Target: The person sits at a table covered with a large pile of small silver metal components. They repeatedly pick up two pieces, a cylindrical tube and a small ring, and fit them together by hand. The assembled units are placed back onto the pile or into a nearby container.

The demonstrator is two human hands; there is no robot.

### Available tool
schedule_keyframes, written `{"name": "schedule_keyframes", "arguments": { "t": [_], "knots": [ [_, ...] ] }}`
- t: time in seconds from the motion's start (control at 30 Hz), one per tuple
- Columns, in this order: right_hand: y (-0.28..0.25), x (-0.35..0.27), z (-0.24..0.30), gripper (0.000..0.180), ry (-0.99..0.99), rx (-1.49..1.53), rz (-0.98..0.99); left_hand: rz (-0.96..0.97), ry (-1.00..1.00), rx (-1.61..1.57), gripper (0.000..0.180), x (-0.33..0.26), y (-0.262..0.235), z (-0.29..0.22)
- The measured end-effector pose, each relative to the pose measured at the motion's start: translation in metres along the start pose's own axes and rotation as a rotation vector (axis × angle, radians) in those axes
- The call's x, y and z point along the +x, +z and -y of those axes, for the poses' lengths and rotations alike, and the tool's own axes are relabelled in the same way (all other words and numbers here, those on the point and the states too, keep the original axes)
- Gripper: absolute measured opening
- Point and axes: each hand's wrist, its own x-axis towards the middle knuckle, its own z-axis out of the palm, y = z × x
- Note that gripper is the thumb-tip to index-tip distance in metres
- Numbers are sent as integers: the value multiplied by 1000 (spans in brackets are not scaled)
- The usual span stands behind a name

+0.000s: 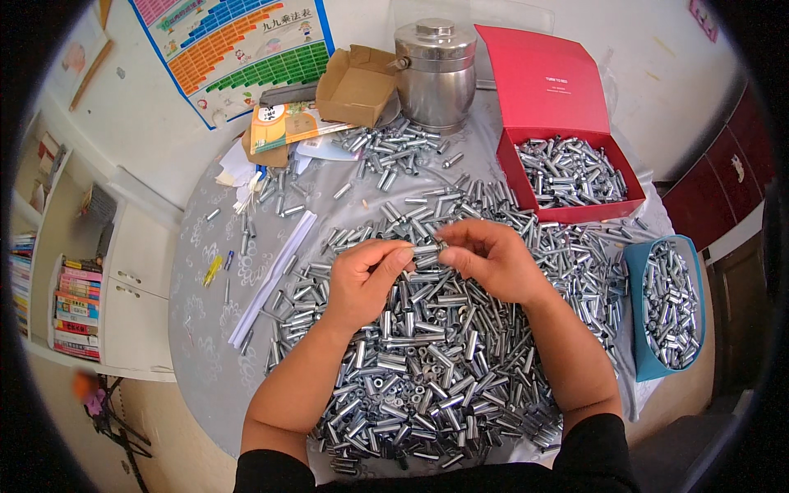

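While both hands meet above the heap of silvery metal sleeves (427,353) covering the surface (197,329), the left hand (366,279) pinches one end of a small metal sleeve (427,246) and the right hand (485,259) closes its fingertips on the other end. Just behind, a red box (567,177) holds more sleeves; a blue bin (670,304) sits right.

Both hands' fingers (411,256) pinched together
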Motion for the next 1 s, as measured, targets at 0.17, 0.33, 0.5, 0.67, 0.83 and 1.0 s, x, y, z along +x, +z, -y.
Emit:
{"name": "schedule_keyframes", "arguments": {
  "t": [0.17, 0.33, 0.5, 0.67, 0.83, 1.0],
  "knots": [
    [-3, 2, -5, 22, -189, -167, -7, -3, -43, -8, 19, -1, 0, 0],
    [-2, 1, -8, 22, 8, -4, 24, -11, -31, -17, 21, -2, 0, 2],
    [1, 1, -3, 21, -54, -45, -7, -30, -64, -41, 21, -2, 2, 6],
    [-5, -1, -3, 22, -51, -141, 15, 0, -83, -2, 22, -2, 0, 2],
    [-1, -2, -1, 23, -24, -82, 38, -4, -100, -14, 25, -3, -1, 3],
    [-2, -1, -1, 21, -28, -91, 32, -9, -111, -9, 26, -3, -2, 4]
  ]
}}
